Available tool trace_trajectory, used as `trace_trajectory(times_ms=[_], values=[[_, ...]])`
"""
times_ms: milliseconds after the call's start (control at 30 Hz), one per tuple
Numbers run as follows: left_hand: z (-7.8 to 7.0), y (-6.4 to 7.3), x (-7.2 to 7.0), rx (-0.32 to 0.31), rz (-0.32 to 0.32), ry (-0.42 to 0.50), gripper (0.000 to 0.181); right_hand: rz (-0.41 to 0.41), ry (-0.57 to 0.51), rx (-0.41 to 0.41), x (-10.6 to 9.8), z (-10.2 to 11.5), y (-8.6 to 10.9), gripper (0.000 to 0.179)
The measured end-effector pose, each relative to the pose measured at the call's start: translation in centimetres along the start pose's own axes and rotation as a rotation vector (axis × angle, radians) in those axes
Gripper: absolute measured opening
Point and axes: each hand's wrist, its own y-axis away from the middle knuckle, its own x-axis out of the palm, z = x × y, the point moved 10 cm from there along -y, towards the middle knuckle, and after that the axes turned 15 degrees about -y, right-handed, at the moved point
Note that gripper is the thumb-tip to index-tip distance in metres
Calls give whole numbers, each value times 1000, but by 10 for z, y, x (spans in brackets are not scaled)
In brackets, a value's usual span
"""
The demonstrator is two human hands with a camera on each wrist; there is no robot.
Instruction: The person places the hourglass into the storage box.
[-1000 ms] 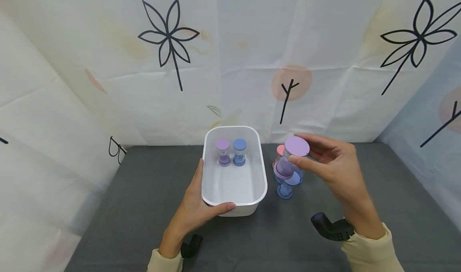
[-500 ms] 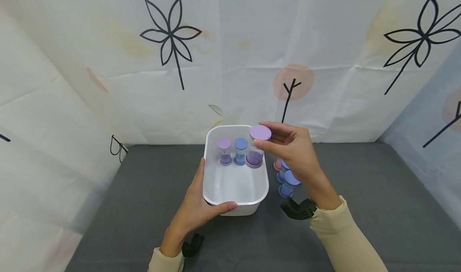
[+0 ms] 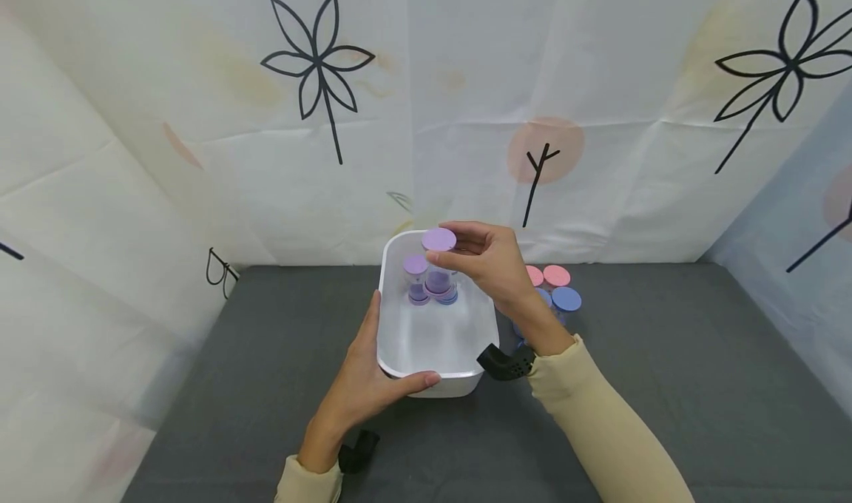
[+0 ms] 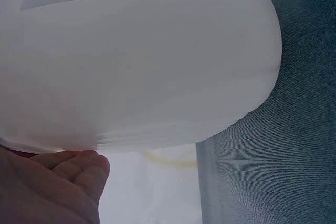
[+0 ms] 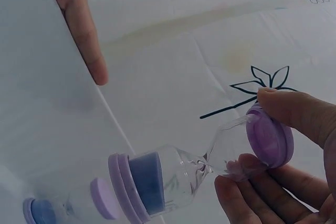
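My right hand (image 3: 484,259) pinches a purple-capped hourglass (image 3: 439,238) by its top cap and holds it over the white bin (image 3: 435,344). In the right wrist view the same hourglass (image 5: 173,177) is tilted, its purple sand in the bottom bulb, thumb and fingers on the far cap. Inside the bin stand another purple hourglass (image 3: 416,265) and a blue hourglass (image 3: 448,299), the latter mostly hidden behind the held one. My left hand (image 3: 362,366) rests against the bin's near left corner, fingers along the side, thumb extended over the near rim.
To the right of the bin, partly behind my right forearm, stand pink hourglasses (image 3: 556,275) and several blue hourglasses (image 3: 566,299). A dark grey cloth (image 3: 266,385) covers the table. Behind it hangs a white curtain (image 3: 459,155) with flower drawings.
My right hand has carried the purple hourglass leftward from the group on the right to above the bin's back part. My left hand stays on the bin.
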Motion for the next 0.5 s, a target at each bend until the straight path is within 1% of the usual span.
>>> trace_trajectory(times_ms=[233, 500], values=[[1, 0, 0, -12, -2, -23, 134, 9, 45, 35, 10, -16, -11, 43], [3, 1, 0, -20, -3, -29, 134, 28, 96, 97, 15, -35, -17, 46]])
